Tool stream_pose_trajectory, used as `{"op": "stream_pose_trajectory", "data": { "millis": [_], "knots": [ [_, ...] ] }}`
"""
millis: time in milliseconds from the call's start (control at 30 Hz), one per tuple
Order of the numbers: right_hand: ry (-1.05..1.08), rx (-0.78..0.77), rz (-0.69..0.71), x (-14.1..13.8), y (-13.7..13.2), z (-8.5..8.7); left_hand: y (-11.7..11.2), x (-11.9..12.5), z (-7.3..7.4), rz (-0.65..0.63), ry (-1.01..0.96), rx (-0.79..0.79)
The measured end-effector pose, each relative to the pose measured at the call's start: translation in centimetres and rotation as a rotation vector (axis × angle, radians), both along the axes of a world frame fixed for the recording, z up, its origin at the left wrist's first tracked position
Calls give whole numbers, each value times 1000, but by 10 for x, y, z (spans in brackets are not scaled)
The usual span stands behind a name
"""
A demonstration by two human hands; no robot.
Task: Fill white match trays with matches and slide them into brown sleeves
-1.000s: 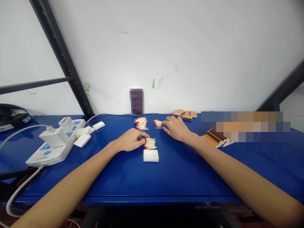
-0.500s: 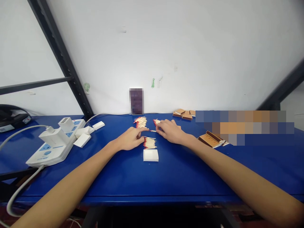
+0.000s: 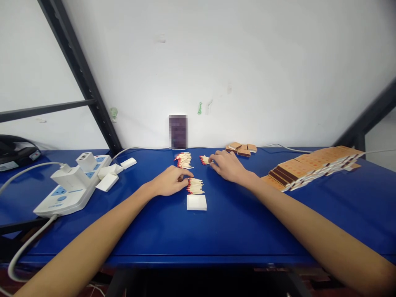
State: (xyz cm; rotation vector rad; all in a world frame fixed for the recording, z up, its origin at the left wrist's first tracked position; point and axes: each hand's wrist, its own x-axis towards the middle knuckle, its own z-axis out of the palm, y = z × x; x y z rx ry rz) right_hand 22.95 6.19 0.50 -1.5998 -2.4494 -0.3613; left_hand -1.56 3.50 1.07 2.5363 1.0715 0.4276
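Note:
My left hand (image 3: 172, 181) rests beside the near pile of red-tipped matches (image 3: 196, 186), its index finger stretched to the pile's upper left end and its thumb apart below. My right hand (image 3: 229, 166) is at the smaller pile of matches (image 3: 204, 160), thumb and index apart around the right ends of the sticks. Its other fingers are bent and partly hidden. Behind my left hand lies a larger loose pile of matches (image 3: 184, 160). A white matchbox tray (image 3: 196, 202) sits just in front of the near pile.
Stacked brown matchbox sleeves (image 3: 312, 165) stand at the right, and a few brown boxes (image 3: 241, 148) lie by the wall. On the left are a white power strip (image 3: 74, 194) with chargers and several white trays (image 3: 107, 182). A dark blurred object (image 3: 178, 132) leans on the wall.
My right hand has moved slightly right and back, away from the single match between the hands. That match no longer shows there. My left index finger has shifted down towards the near pile.

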Motion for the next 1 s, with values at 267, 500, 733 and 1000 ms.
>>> {"op": "stream_pose_trajectory", "data": {
  "millis": [267, 500, 733, 1000],
  "knots": [
    [-50, 10, -2, -2, 2, -4, 3, -1, -1, 39, 1, 21],
    [-32, 19, 7, -1, 3, -6, 2, 0, 0, 39, 12, 29],
    [-26, 24, 6, -2, 3, -7, 2, 0, -1, 39, 5, 23],
    [41, -78, 55, -5, 1, -6, 3, 0, -2, 37, 7, 35]
  ]
}}
